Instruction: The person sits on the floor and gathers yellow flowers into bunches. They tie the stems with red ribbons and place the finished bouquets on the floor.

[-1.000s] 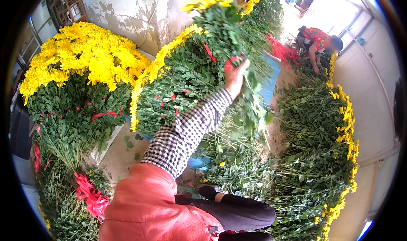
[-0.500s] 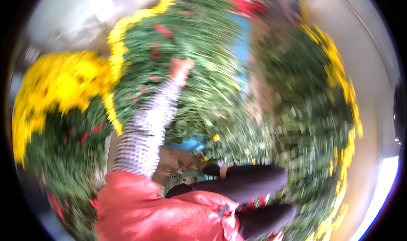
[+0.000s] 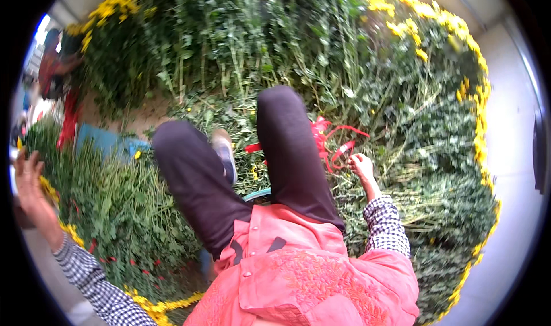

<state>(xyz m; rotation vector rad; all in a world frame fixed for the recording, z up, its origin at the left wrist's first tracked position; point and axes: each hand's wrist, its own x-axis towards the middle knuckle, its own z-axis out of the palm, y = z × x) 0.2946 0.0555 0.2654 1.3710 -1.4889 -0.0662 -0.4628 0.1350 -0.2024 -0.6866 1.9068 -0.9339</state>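
Note:
My left hand [image 3: 35,195] is raised at the far left, its fingers spread and nothing in it. Below and beside it lie bundles of green flower stems [image 3: 126,194] edged with yellow blooms. At the right of my knees, my right hand [image 3: 361,170] is closed, fingertips bunched together. Loose red ribbons [image 3: 322,138] lie right at those fingertips, beside my thigh. Whether a ribbon is pinched in the fingers is too small to tell. Leafy stems [image 3: 413,171] spread under and around this hand.
Long-stemmed yellow flowers [image 3: 376,2] line the far side and right edge in a thick bank. A blue sheet [image 3: 103,142] shows at the left, near a red strip [image 3: 69,119]. Another person [image 3: 51,68] is at the upper left. A pale wall [image 3: 519,125] stands on the right.
My view has swung to the right. The left hand, earlier over the stems, is now raised and spread at the far left. The right hand has come up from the lower edge to the ribbons.

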